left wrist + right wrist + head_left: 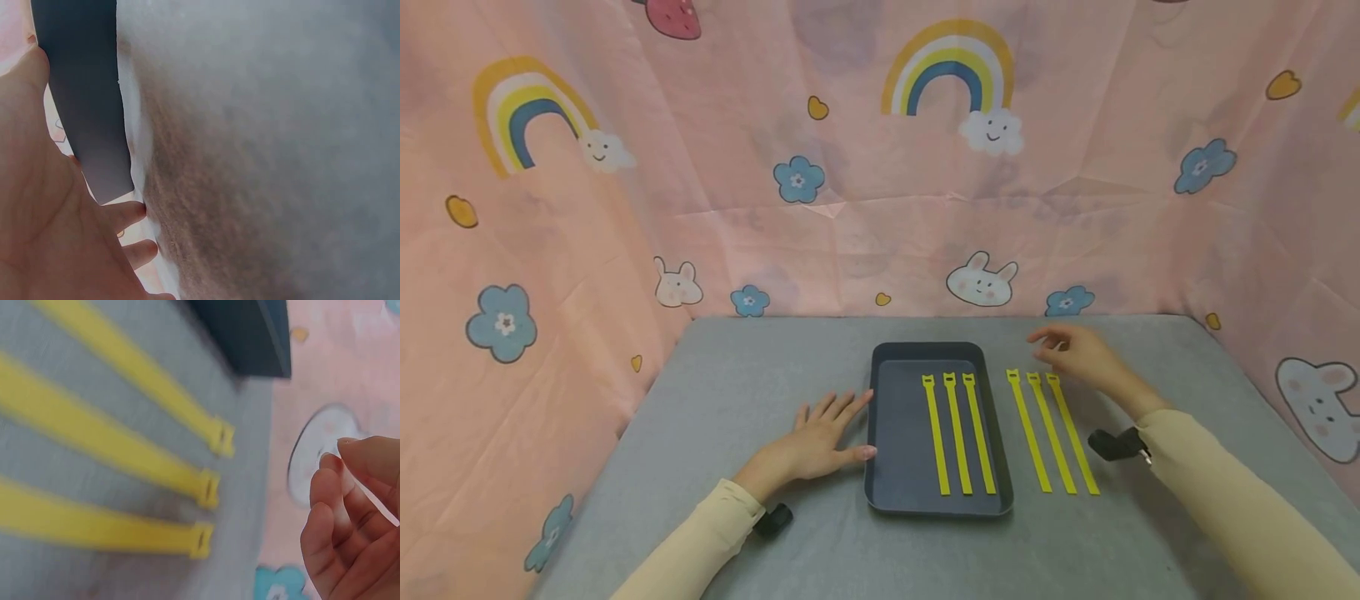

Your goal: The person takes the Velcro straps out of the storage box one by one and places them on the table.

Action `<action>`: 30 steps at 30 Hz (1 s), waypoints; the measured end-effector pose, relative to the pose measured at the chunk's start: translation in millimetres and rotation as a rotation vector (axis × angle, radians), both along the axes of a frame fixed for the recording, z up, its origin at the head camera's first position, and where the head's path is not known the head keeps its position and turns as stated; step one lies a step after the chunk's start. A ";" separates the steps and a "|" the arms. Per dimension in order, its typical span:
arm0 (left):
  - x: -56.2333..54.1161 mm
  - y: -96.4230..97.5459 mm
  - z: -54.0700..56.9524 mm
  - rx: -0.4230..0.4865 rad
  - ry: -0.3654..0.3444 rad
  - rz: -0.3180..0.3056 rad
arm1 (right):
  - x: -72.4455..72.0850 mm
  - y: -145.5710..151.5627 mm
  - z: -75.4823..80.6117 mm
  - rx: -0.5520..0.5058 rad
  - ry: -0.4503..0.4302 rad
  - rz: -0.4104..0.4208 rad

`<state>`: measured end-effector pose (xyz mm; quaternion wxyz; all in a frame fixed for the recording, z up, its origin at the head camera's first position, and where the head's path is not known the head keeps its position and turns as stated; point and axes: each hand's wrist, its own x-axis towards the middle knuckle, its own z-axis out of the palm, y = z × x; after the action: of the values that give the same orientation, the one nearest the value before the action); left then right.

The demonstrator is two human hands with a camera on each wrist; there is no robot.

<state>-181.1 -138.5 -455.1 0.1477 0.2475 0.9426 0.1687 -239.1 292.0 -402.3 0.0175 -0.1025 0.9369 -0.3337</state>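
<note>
The left hand point(815, 442) is spread at the left side of a dark grey tray point(896, 433), with thumb and fingertips at its rim. Inside the tray's right half lie three yellow cable ties point(957, 433), flat and side by side, their slotted heads at the far end. Three more yellow ties point(1052, 433) lie in a row on the table just right of the tray. Above and beyond their heads hovers the right hand point(1081, 357), fingers loosely bent and nothing between them. In the right wrist view, the hand point(359, 519) is apart from the tie heads point(209, 487).
A grey cloth covers the table point(760, 367). Pink printed fabric point(850, 242) hangs behind it and along both sides. Black wrist cameras point(1116, 444) sit under both forearms, near the pale sleeves point(1225, 500).
</note>
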 end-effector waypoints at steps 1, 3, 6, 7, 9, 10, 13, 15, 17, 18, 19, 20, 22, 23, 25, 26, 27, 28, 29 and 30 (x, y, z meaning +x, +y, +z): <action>-0.2 0.1 0.0 0.000 0.003 0.000 | 0.3 -4.8 2.0 -0.007 0.007 0.009; -0.3 0.4 0.5 -0.001 0.004 0.000 | 1.3 -14.5 5.6 -0.022 0.013 0.021; -0.3 0.9 1.3 -0.002 0.002 0.001 | 1.9 -29.6 9.8 -0.048 0.011 0.045; 0.0 1.0 1.6 -0.001 0.003 0.001 | 1.8 -34.7 10.6 -0.059 0.009 0.052; 0.7 1.2 2.0 -0.003 0.001 0.003 | 1.2 -44.9 11.8 -0.086 0.006 0.071; 0.9 1.3 2.3 -0.003 -0.001 0.004 | 0.6 -49.9 12.0 -0.097 0.003 0.079; 1.9 1.5 2.3 -0.002 0.000 0.006 | 0.5 -65.0 13.3 -0.136 -0.018 0.106; 2.1 1.6 1.4 -0.003 0.001 0.008 | 0.0 -74.3 13.0 -0.151 -0.028 0.117; 2.3 1.4 0.4 -0.001 0.004 0.011 | -0.3 -83.7 12.4 -0.167 -0.047 0.123; 2.3 1.3 0.0 0.000 0.004 0.012 | -0.9 -88.4 11.6 -0.170 -0.047 0.127; 2.3 1.2 -0.2 0.001 0.005 0.013 | -1.6 -92.9 10.2 -0.179 -0.051 0.129; 2.5 1.0 0.0 0.003 0.006 0.013 | -2.6 -97.0 8.7 -0.191 -0.064 0.132; 2.5 0.7 0.4 0.005 0.006 0.013 | -3.3 -105.8 5.6 -0.212 -0.087 0.141; 2.4 0.6 0.3 0.003 0.007 0.011 | -3.9 -110.0 3.2 -0.215 -0.094 0.142; 2.2 0.3 0.0 0.004 0.007 0.007 | -4.4 -117.0 -1.6 -0.209 -0.098 0.143; 2.1 0.4 -0.1 0.004 0.008 0.006 | -4.9 -120.1 -4.3 -0.206 -0.100 0.139; 1.8 0.4 -0.4 0.001 0.006 0.004 | -5.4 -122.9 -6.7 -0.203 -0.100 0.133; 1.6 0.4 -0.5 -0.001 0.005 0.003 | -6.1 -125.2 -9.2 -0.196 -0.096 0.128; 1.7 0.6 -0.4 0.000 0.005 0.002 | -6.8 -127.0 -11.8 -0.190 -0.095 0.125; 1.9 0.7 0.0 0.002 0.006 0.004 | -7.4 -128.5 -13.9 -0.189 -0.099 0.121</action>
<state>-179.2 -137.8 -455.1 0.1445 0.2465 0.9433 0.1692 -246.5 163.6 -416.3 0.0740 -0.1434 0.8914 -0.4235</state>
